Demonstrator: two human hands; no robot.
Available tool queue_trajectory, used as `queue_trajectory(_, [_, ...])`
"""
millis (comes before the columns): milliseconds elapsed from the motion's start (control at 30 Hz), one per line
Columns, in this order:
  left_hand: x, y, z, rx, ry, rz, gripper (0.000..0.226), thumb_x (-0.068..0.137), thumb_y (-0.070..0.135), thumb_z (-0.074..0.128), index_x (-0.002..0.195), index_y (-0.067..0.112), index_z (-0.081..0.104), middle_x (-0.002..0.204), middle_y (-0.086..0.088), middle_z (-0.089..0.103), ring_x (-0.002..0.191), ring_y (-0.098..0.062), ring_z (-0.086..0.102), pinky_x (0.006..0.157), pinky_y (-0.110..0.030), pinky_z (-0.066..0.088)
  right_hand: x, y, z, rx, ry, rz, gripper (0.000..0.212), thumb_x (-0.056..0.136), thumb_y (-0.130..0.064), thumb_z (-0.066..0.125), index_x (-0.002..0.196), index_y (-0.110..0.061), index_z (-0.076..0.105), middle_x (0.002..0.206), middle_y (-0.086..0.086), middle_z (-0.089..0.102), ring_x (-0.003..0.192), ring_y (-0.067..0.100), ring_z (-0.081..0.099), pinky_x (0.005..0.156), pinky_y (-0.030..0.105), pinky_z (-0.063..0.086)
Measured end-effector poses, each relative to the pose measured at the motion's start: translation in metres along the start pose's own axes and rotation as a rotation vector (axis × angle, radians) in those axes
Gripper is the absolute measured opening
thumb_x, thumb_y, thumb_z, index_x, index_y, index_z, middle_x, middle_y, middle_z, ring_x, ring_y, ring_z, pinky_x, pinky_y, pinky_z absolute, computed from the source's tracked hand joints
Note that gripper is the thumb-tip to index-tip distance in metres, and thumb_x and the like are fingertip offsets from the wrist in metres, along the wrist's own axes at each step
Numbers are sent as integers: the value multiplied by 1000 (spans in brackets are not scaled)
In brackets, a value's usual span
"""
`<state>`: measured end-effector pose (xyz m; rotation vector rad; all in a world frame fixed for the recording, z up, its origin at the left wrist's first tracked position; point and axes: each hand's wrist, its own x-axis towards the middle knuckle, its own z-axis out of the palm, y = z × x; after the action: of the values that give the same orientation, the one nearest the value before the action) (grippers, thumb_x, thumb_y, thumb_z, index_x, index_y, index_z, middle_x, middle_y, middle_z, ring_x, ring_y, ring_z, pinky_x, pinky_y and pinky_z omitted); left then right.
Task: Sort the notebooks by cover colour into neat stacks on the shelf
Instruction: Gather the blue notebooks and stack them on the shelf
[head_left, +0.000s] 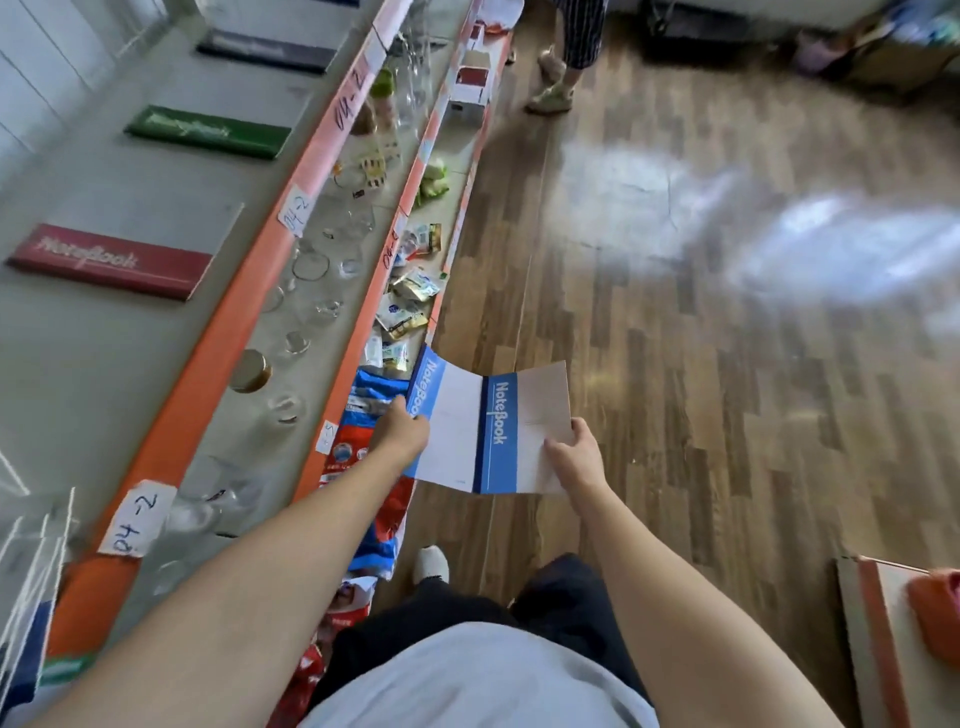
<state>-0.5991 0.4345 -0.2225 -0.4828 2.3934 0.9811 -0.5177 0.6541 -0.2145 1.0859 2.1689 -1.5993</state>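
Note:
Two blue-banded notebooks overlap in front of me, above the floor. My left hand (404, 428) grips the left blue notebook (447, 415) at its blue spine edge. My right hand (574, 454) pinches the lower right corner of the right blue notebook (524, 436). On the top shelf (93, 374) to the left lie a red notebook (111, 260), a green notebook (208, 131) further along, and a dark notebook (267, 49) beyond that, each set apart from the others.
Orange-edged lower shelves hold glassware (311, 265), a jar with a gold lid (250, 370), snack packets (408, 306) and blue-red bags (374, 415). Another person's feet (553, 93) stand further down the wooden-floored aisle. A low unit with an orange object (935, 608) sits at right.

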Motion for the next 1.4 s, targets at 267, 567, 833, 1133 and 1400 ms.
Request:
queue_trajectory(267, [57, 51, -1, 60, 4, 0, 41, 96, 18, 46, 136, 9, 48, 126, -19, 59, 106, -39, 58, 78, -39, 47, 59, -36, -3, 45, 9, 54, 20, 89, -16, 52, 105, -27, 52, 101, -3, 63, 94, 20, 62, 84, 43, 53])
queue_trajectory(567, [111, 139, 19, 49, 84, -43, 27, 95, 17, 46, 121, 10, 52, 114, -13, 61, 88, -32, 55, 71, -34, 44, 162, -89, -43, 60, -100, 26, 23, 89, -15, 53, 109, -25, 52, 103, -4, 63, 95, 18, 61, 85, 43, 52])
queue_trajectory(833, [158, 226, 30, 14, 150, -50, 38, 93, 18, 45, 131, 15, 50, 119, -12, 63, 92, -33, 59, 79, -40, 52, 247, -139, -82, 100, -125, 14, 21, 86, -14, 54, 105, -23, 53, 102, -1, 64, 93, 19, 62, 82, 40, 51])
queue_trajectory(1133, [216, 282, 28, 51, 192, -110, 36, 97, 17, 45, 132, 11, 48, 124, -16, 59, 88, -30, 52, 72, -34, 43, 318, -199, -86, 68, -188, -14, 22, 84, -13, 53, 102, -26, 53, 100, -2, 64, 93, 20, 62, 83, 43, 53])
queue_trajectory(1400, [305, 326, 13, 3, 174, -122, 36, 95, 18, 45, 130, 12, 49, 122, -15, 60, 96, -35, 58, 78, -36, 49, 395, -267, -71, -27, -188, -35, 22, 83, -11, 51, 95, -30, 53, 96, -2, 64, 87, 19, 61, 77, 38, 52])
